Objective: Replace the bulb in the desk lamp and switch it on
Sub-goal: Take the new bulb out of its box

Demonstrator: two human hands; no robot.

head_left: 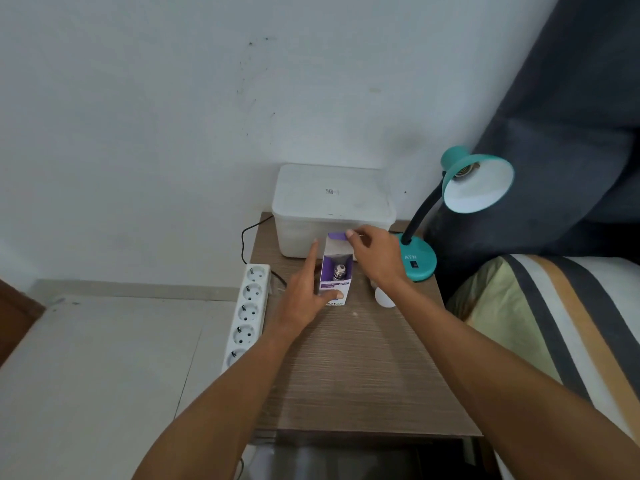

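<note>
A: Progress is judged at roughly halfway. The socket inside the teal shade of the desk lamp [476,181] is seen bare, so the old bulb appears to have been taken out. A white bulb [384,296] is seen lying on the bench [356,368] just under the right wrist; it is presumed to be the old one.

B: And the new bulb [339,270]?

A: It is seen inside the purple-and-white box [335,277], metal base upward, not yet drawn out. The box stands on the bench in front of the white lidded container [332,206], near the lamp base.

B: How are the hands placed?

A: The box is steadied by the left hand [306,296], thumb laid across its front, forefinger stretched straight along its far side. The purple top flap [337,235] is pinched and held up by the fingertips of the right hand [375,258].

B: What is left?

A: The bulb is to be lifted out, screwed into the socket, and the switch [413,264] on the lamp base pressed. Whether the lamp is plugged into the power strip [247,311] cannot be told.
</note>
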